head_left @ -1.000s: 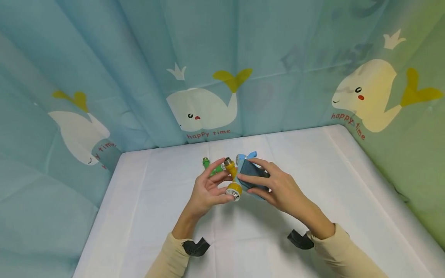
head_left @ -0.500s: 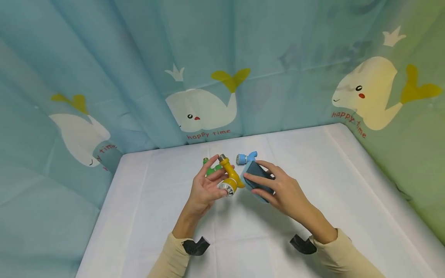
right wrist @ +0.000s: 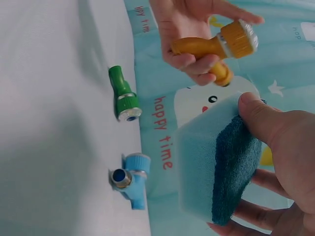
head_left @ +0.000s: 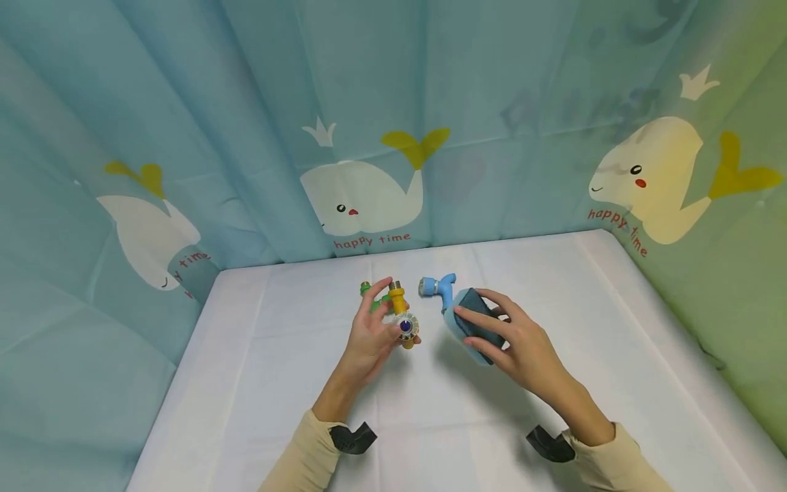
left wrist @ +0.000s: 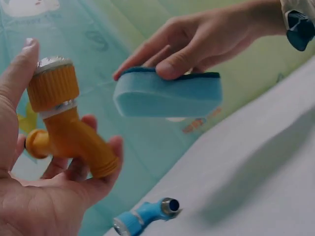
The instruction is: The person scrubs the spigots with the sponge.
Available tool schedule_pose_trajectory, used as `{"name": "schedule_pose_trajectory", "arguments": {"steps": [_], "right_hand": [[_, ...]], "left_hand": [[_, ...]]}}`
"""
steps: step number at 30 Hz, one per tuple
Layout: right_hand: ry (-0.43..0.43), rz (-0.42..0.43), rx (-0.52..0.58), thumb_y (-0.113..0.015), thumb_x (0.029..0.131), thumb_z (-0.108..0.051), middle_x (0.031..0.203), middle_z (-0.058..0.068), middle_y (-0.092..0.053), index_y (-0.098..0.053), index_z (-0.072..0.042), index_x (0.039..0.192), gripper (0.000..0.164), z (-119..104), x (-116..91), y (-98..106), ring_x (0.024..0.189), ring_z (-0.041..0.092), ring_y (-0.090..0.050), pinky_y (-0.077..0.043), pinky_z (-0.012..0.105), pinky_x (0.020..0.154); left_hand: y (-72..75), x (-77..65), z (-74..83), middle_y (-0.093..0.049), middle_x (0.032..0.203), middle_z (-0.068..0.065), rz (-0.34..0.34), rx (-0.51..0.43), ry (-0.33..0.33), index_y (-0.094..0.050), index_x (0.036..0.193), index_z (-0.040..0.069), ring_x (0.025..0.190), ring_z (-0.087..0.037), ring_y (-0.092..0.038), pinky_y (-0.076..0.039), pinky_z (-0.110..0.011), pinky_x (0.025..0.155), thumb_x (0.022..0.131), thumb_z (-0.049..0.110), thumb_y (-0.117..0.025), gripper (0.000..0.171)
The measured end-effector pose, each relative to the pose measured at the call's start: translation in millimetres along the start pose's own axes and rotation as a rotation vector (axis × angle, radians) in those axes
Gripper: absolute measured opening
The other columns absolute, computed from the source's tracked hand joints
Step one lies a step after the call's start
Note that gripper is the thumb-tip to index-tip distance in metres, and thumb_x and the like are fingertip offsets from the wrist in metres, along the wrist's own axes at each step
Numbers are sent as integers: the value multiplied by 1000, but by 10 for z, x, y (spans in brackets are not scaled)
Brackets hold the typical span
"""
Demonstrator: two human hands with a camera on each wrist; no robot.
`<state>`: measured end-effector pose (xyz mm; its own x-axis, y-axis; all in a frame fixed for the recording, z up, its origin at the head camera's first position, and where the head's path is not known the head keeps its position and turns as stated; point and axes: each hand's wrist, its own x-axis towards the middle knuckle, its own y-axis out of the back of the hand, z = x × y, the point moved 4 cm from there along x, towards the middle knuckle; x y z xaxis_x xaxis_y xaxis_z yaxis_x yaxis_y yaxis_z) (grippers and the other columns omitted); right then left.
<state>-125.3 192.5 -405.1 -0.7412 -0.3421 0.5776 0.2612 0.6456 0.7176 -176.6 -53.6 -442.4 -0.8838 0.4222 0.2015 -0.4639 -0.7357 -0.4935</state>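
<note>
My left hand [head_left: 367,342] holds a yellow plastic tap [left wrist: 69,128] above the table, thumb at its ribbed knob and fingers under its body. In the head view the knob's silvery face with a dark blue centre points up at me. My right hand [head_left: 530,352] grips a sponge [right wrist: 202,152], pale blue foam backed by a dark blue scouring layer. Its thumb and fingers clasp the sponge across its sides. The sponge is apart from the yellow tap, to its right.
A light blue tap [head_left: 443,288] lies on the white-covered table [head_left: 295,410], behind the sponge. Partly behind my left hand is a green tap [right wrist: 123,96]. A blue-green curtain [head_left: 504,191] with printed whales hangs along the table's back and sides.
The sponge has moved rightward, away from the yellow tap that it overlapped a second ago. My left hand has turned the tap, bringing its knob's face toward the head camera.
</note>
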Motion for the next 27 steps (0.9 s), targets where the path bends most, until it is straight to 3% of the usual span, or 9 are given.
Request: {"name": "schedule_pose_trajectory", "arguments": {"steps": [4, 7, 10, 15, 19, 27], "right_hand": [[-1, 7, 14, -89, 80, -19, 147, 14, -52, -71, -27, 134, 58, -27, 14, 21, 103, 22, -62, -54, 30, 58], [-5, 16, 40, -89, 80, -17, 148, 14, -52, -71, -26, 134, 58, -74, 40, 46, 104, 22, -62, -55, 30, 57], [4, 24, 112, -89, 80, -15, 149, 13, -51, -70, -24, 135, 59, -146, 95, 49, 105, 23, -63, -56, 27, 59], [38, -2, 238, -87, 83, -13, 150, 12, -49, -68, -21, 137, 58, -250, 204, -4, 107, 24, -64, -58, 26, 64], [16, -34, 236, -87, 82, -12, 147, 12, -53, -68, -21, 137, 58, -209, 213, -44, 106, 22, -65, -59, 30, 69], [-25, -47, 266, -87, 83, -13, 147, 8, -53, -67, -23, 139, 60, -224, 196, -15, 107, 19, -66, -61, 34, 75]], "left_hand": [[23, -1, -39, -50, 134, -18, 2, 46, 17, -21, 161, 17, 105, -20, -63, -59, -32, 86, 94, 32, -73, 86], [47, -3, -60, -48, 138, -20, 6, 75, 43, -20, 162, 18, 108, -22, -63, -59, -35, 87, 103, 11, -60, 71], [61, -2, -72, -46, 141, -25, 17, 101, 60, -19, 163, 21, 107, -25, -66, -61, -40, 86, 103, -7, -53, 74], [30, -6, -65, -52, 137, -27, 24, 139, 43, -23, 163, 16, 104, -28, -71, -61, -47, 86, 100, -9, -58, 76], [41, -27, -48, -61, 124, -27, 47, 177, 12, -32, 159, 8, 99, -29, -74, -61, -46, 85, 97, -11, -62, 71], [67, -55, -33, -67, 117, -31, 46, 252, 5, -36, 158, 13, 99, -28, -74, -60, -39, 88, 93, -4, -72, 77]]}}
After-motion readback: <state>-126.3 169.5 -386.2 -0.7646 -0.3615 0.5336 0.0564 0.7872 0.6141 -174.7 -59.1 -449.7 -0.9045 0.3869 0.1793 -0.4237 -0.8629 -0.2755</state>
